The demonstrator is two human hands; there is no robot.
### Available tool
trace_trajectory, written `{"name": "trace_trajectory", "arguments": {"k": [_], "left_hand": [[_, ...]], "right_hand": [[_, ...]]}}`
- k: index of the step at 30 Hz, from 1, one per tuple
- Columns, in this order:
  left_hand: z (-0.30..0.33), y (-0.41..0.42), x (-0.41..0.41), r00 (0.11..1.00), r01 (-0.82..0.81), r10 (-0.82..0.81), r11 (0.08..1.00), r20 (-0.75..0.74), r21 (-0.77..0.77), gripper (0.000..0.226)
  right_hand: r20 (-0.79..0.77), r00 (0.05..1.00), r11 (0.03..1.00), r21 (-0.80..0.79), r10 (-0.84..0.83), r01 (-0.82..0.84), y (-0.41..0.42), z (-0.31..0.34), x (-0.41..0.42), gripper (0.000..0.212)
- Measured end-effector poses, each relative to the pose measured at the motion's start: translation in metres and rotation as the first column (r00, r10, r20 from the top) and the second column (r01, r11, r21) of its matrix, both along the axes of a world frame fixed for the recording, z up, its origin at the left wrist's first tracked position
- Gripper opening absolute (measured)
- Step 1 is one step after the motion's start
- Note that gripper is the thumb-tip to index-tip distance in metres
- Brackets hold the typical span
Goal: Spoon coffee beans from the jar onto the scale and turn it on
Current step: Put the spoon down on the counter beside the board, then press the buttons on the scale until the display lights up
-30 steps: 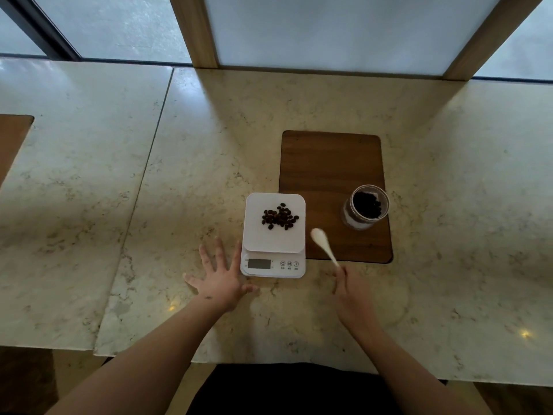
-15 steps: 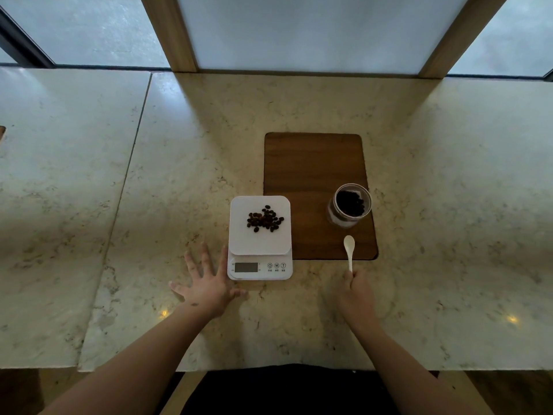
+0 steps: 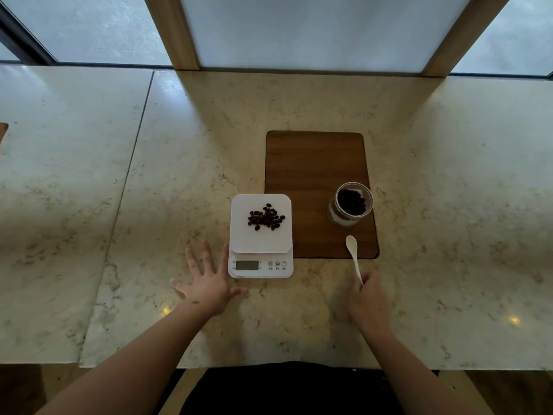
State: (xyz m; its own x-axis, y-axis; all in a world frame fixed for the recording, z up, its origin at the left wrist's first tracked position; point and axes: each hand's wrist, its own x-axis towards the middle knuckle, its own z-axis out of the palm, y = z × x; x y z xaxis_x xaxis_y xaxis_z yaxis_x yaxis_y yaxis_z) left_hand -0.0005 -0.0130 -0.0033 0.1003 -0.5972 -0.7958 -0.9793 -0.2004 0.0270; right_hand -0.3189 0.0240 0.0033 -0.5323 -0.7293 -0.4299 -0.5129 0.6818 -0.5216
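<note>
A white kitchen scale (image 3: 259, 244) sits on the marble counter with a small pile of coffee beans (image 3: 266, 217) on its platform. Its display looks blank and grey. An open glass jar (image 3: 350, 204) with dark beans stands on the wooden board (image 3: 314, 163) to the right. My right hand (image 3: 368, 301) grips the handle of a white spoon (image 3: 353, 253), whose empty bowl lies low over the board's front right corner. My left hand (image 3: 208, 280) rests flat on the counter, fingers spread, touching the scale's left side.
The marble counter (image 3: 179, 175) runs wide left and right, with a seam at the left. Wooden window posts (image 3: 170, 31) rise at the back edge. The counter's front edge is close to my body.
My right hand swung the spoon away from the scale to the right and lowered it toward the board's front corner. My left hand stayed beside the scale.
</note>
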Motion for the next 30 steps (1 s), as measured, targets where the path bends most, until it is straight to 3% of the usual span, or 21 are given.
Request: {"name": "trace_trajectory", "arguments": {"k": [5, 20, 22, 24, 26, 28, 30], "left_hand": [[0.000, 0.000, 0.000, 1.000, -0.003, 0.003, 1.000, -0.003, 0.001, 0.117], [0.001, 0.000, -0.002, 1.000, -0.002, 0.002, 1.000, -0.020, -0.009, 0.116], [0.000, 0.000, -0.001, 1.000, -0.004, 0.003, 1.000, -0.019, -0.015, 0.117], [0.000, 0.000, -0.001, 1.000, -0.003, 0.003, 1.000, -0.020, -0.018, 0.116], [0.000, 0.000, -0.001, 1.000, -0.003, 0.003, 1.000, -0.019, -0.018, 0.116], [0.000, 0.000, -0.001, 1.000, -0.003, 0.003, 1.000, -0.012, -0.018, 0.116], [0.000, 0.000, -0.001, 1.000, -0.003, 0.003, 1.000, -0.012, -0.019, 0.116]], "right_hand": [[-0.097, 0.994, 0.999, 0.027, 0.042, -0.040, 0.000, 0.000, -0.004, 0.015], [-0.073, 0.997, 0.998, 0.042, 0.039, -0.036, -0.004, 0.003, -0.001, 0.016], [-0.092, 0.988, 0.993, -0.005, 0.120, -0.121, -0.006, 0.007, 0.006, 0.024], [-0.103, 0.942, 0.946, -0.028, 0.319, -0.323, -0.006, 0.011, 0.020, 0.021], [-0.060, 0.835, 0.837, 0.032, 0.547, -0.546, -0.005, 0.015, 0.038, 0.016], [-0.024, 0.683, 0.682, 0.092, 0.730, -0.725, -0.005, 0.017, 0.060, 0.045], [-0.041, 0.585, 0.584, 0.145, 0.810, -0.799, -0.004, 0.018, 0.078, 0.076]]}}
